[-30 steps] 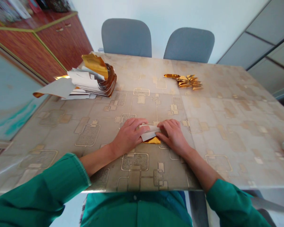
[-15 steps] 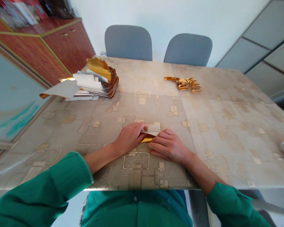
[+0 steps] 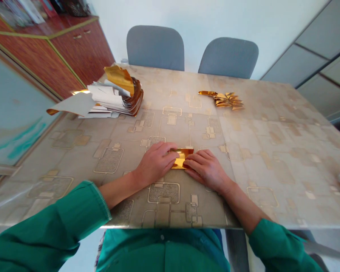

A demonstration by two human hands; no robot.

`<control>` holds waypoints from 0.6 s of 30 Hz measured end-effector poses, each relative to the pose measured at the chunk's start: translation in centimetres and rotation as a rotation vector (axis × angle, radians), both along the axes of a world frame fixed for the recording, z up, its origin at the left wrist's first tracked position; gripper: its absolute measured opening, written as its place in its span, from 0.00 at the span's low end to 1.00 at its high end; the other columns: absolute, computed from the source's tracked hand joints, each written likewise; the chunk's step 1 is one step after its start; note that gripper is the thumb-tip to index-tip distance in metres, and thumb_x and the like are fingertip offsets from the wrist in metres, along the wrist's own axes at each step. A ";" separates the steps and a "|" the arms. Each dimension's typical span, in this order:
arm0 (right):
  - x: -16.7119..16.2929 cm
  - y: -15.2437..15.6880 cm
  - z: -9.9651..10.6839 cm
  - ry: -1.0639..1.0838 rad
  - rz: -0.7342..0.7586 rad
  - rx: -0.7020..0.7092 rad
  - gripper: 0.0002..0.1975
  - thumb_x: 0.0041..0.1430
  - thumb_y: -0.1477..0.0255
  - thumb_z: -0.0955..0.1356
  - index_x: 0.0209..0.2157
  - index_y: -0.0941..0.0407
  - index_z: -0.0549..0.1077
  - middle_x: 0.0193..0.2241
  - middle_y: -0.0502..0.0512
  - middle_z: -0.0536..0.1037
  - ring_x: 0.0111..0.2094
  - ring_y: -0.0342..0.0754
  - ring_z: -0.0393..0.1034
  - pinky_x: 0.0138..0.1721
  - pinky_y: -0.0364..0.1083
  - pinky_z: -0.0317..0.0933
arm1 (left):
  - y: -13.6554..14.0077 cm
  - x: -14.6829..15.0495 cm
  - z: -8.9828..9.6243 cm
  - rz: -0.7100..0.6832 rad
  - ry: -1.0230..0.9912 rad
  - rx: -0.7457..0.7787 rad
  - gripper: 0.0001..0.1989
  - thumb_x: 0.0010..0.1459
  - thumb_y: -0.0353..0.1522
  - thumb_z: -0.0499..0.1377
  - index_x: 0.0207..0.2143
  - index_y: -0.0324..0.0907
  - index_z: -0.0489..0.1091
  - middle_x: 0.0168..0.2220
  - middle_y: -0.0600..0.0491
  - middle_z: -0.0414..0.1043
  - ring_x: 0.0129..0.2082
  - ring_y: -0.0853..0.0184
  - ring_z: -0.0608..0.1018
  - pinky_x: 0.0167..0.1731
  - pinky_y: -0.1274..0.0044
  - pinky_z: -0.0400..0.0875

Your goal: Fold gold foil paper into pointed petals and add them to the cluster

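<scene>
A small sheet of gold foil paper (image 3: 181, 160), partly folded, lies on the table near its front edge, gold side up. From the left, my left hand (image 3: 159, 161) bends its fingers over the paper's left end. My right hand (image 3: 205, 168) has its curled fingers on the right end, pressing the lower edge. The far edge of the paper stands up a little. Fingers cover both ends, so the thumbs and the exact grip are partly hidden.
A thick stack of white-backed gold paper (image 3: 113, 96) stands at the table's back left. Folded gold pieces (image 3: 228, 101) lie in a bunch at the back. Two grey chairs (image 3: 155, 47) stand behind the patterned table (image 3: 170, 130). A wooden cabinet (image 3: 76, 49) is at left.
The flap of paper that showed its white back has turned, and the gold inner side now faces up. My left fingers have shifted onto the paper; my right hand stays beside its right end.
</scene>
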State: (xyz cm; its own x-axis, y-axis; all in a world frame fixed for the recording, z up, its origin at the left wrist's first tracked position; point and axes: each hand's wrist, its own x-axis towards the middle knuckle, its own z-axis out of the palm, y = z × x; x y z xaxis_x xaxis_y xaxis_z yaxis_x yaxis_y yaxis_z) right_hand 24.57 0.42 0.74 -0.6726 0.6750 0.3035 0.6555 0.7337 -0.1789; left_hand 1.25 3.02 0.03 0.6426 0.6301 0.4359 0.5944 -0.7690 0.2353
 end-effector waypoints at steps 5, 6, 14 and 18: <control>0.0 0.1 -0.2 0.017 0.003 0.030 0.10 0.68 0.67 0.64 0.39 0.54 0.76 0.40 0.55 0.80 0.41 0.49 0.69 0.43 0.49 0.59 | -0.9 -0.3 0.6 -0.112 0.142 -0.053 0.11 0.62 0.39 0.60 0.40 0.41 0.73 0.41 0.49 0.74 0.42 0.61 0.73 0.43 0.69 0.66; 0.1 0.1 -0.2 0.015 0.005 0.027 0.11 0.68 0.67 0.64 0.39 0.54 0.76 0.40 0.55 0.80 0.41 0.49 0.69 0.43 0.49 0.59 | -1.0 -0.3 0.5 -0.109 0.154 -0.054 0.10 0.62 0.38 0.60 0.40 0.41 0.73 0.40 0.49 0.74 0.41 0.61 0.73 0.42 0.70 0.66; 0.6 0.5 0.0 0.077 -0.042 -0.098 0.12 0.69 0.68 0.63 0.36 0.55 0.77 0.35 0.54 0.78 0.38 0.47 0.67 0.41 0.48 0.57 | -1.0 -0.1 -0.2 -0.018 0.110 -0.051 0.11 0.68 0.34 0.52 0.37 0.40 0.72 0.36 0.50 0.75 0.37 0.63 0.74 0.40 0.71 0.67; 0.7 0.6 -0.2 0.145 -0.122 -0.196 0.10 0.67 0.68 0.65 0.33 0.54 0.76 0.33 0.52 0.77 0.37 0.47 0.67 0.42 0.49 0.56 | -0.8 -0.1 -0.3 0.037 0.042 -0.132 0.10 0.68 0.35 0.53 0.36 0.40 0.70 0.35 0.51 0.75 0.36 0.64 0.75 0.39 0.73 0.68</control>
